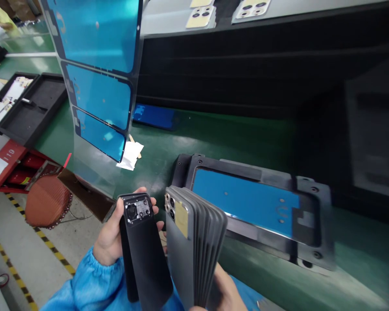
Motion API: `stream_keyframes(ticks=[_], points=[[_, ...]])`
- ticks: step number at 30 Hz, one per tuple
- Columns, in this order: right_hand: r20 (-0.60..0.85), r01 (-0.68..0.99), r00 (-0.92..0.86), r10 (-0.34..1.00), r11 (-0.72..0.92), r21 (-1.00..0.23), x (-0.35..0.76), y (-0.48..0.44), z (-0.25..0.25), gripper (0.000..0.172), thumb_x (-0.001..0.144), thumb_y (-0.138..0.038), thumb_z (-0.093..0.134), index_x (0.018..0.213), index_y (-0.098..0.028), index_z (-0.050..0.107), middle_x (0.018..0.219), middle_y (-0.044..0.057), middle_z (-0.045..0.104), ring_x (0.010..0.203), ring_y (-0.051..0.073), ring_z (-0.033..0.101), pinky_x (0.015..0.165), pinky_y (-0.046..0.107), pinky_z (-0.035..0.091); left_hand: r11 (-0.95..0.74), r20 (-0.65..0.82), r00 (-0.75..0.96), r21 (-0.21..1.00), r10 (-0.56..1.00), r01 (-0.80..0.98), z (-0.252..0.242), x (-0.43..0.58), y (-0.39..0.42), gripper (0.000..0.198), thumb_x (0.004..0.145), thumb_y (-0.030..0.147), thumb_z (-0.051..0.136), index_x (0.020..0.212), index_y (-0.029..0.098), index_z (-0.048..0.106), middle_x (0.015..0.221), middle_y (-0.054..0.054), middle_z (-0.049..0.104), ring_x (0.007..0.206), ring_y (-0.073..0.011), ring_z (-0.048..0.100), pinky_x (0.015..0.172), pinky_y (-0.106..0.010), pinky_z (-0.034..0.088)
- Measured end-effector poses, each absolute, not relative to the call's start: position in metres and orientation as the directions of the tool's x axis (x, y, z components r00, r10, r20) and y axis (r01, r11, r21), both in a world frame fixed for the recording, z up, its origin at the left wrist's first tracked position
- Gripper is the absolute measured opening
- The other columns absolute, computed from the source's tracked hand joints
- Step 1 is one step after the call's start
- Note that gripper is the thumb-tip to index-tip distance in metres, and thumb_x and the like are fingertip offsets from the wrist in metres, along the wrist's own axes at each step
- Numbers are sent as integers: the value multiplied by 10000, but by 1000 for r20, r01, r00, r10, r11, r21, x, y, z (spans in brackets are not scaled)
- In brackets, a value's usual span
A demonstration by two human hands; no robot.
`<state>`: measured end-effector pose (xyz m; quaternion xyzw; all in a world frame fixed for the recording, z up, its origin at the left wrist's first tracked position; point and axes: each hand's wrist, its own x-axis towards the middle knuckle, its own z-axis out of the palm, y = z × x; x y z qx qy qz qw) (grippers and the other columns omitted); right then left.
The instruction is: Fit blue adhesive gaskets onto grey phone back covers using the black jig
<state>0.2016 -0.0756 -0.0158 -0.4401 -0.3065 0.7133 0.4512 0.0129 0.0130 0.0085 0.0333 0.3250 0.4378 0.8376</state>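
My left hand (112, 235) is closed around a few black phone back panels (147, 255) with a camera cutout at the top. Its thumb presses the left edge, and fingertips show on the right side. Beside it, my right hand (228, 289) grips a fanned stack of grey phone back covers (184, 246) from below. The front cover has camera lenses and a yellow sticker. Behind the stack, a black fixture (322, 224) lies on the green bench, holding a blue-filmed phone-shaped sheet (246, 201).
A hanging clear strip with blue phone-shaped adhesive films (99, 97) is at upper left. Black trays (35, 110) stand on the left, one with white parts. White paper scraps (130, 154) and a blue panel (154, 115) lie on the bench (188, 149). A round stool (48, 201) is below left.
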Motion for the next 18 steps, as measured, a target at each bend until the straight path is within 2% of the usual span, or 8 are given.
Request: stream_keyframes(ticks=[4, 11, 16, 18], points=[[-352, -337, -174, 920, -391, -856, 201, -83, -23, 886, 688, -690, 822, 1416, -233, 607, 1437, 144, 650, 1342, 392, 599, 1141, 482, 487, 637, -529, 418, 341, 738, -692, 9, 11, 13, 511, 838, 450, 806, 1276, 218, 681, 1180, -72, 774, 1002, -252, 762, 921, -411, 614], [-332, -337, -174, 927, -373, -864, 201, -90, -33, 820, 737, -590, 844, 1432, -240, 585, 1461, 142, 631, 1326, 379, 617, 1109, 471, 520, 592, -596, 304, 374, 743, -714, 11, 15, 15, 513, 818, 397, 837, 1256, 176, 684, 1166, -93, 776, 1047, -194, 742, 987, -329, 569], [-318, -307, -180, 931, -361, -881, 200, -89, -37, 839, 741, -594, 842, 1456, -262, 557, 1489, 129, 609, 1336, 368, 610, 1119, 455, 512, 626, -613, 329, 363, 718, -690, 7, 12, 12, 540, 797, 408, 849, 1275, 217, 684, 1151, -79, 781, 1044, -239, 745, 984, -369, 564], [-322, -299, -178, 930, -363, -883, 200, -91, -39, 851, 740, -589, 845, 1463, -252, 548, 1496, 134, 601, 1347, 371, 600, 1122, 451, 510, 620, -627, 316, 351, 712, -701, 8, 13, 13, 500, 837, 393, 813, 1280, 204, 678, 1159, -91, 776, 1040, -239, 741, 973, -375, 567]])
